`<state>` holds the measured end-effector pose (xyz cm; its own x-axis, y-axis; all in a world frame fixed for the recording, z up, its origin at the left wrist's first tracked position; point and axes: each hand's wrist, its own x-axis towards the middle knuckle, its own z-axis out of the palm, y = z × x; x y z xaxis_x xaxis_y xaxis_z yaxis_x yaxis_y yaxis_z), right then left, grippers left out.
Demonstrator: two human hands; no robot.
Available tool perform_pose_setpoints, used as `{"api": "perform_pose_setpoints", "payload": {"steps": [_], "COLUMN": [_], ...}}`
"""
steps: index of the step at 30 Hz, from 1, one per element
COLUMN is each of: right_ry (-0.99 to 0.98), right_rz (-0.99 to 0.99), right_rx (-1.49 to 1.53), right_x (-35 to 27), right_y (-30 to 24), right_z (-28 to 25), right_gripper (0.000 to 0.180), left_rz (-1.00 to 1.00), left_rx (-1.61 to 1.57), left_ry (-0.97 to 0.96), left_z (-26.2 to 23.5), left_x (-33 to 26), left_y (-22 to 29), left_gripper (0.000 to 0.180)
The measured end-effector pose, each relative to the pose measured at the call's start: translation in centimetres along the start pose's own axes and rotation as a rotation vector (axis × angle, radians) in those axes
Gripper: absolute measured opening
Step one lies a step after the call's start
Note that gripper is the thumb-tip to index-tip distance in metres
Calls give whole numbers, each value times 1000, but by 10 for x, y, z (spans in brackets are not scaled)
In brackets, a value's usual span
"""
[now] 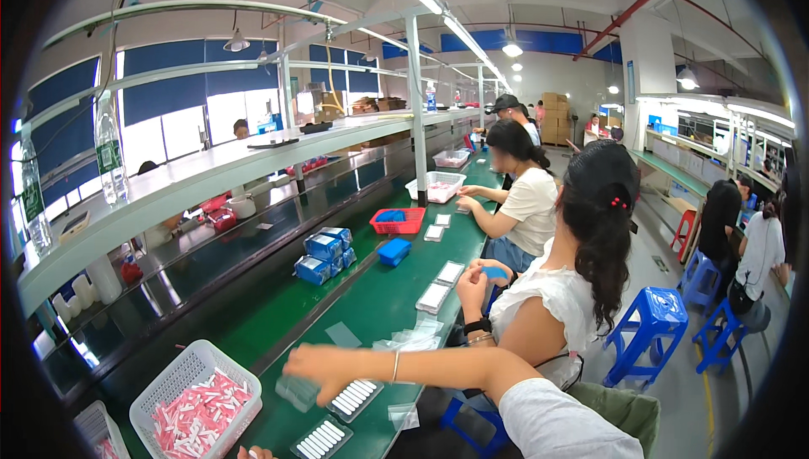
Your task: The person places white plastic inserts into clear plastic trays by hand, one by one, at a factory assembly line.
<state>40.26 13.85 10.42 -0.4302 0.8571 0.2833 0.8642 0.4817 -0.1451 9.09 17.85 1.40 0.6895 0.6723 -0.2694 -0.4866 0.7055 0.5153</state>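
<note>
My right hand (327, 366) stretches leftward over the green bench, a bangle on its wrist. Its thumb and fingers are apart just above a clear plastic tray (297, 393); whether they touch it, I cannot tell. Beside that hand lies a clear tray with a row of white sticks (355, 397). Nearer, another tray of white sticks (321, 440) rests on the bench. Only some fingertips of my left hand (255, 454) show at the lower edge, close to a white basket (139, 413) heaped with pink and white small pieces (200, 417). What that hand holds is hidden.
Clear plastic sheets (413, 334) lie between me and a seated co-worker (548, 290) on the right. Farther along are blue packs (324, 255), a blue box (393, 251) and a red basket (398, 222). A blue stool (653, 324) stands on the floor.
</note>
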Motion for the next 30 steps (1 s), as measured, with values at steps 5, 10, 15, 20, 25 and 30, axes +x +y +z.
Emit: {"api": "perform_pose_setpoints", "payload": {"steps": [5, 10, 15, 20, 25, 30], "right_ry": [-122, -132, -129, -102, 177, 447], "right_rz": [-244, -194, -177, -7, 8, 112], "right_rx": [119, 227, 147, 152, 166, 663], "right_x": [8, -12, -18, -23, -47, -54], "right_y": [-122, -149, -157, -168, -201, -250], "right_z": [56, 111, 133, 149, 146, 132], "right_gripper": [79, 76, 77, 78, 61, 35], "left_rz": [113, 136, 311, 376, 401, 523], "left_rx": [-23, -63, 161, 359, 168, -154], "left_ry": [-68, -46, 54, 91, 34, 119], "left_z": [-14, -1, 14, 25, -14, -24], "left_x": [-4, 0, -16, -56, -86, -96], "left_y": [1, 2, -4, -29, -56, -66], "left_gripper": [26, 20, 20, 20, 21, 21]}}
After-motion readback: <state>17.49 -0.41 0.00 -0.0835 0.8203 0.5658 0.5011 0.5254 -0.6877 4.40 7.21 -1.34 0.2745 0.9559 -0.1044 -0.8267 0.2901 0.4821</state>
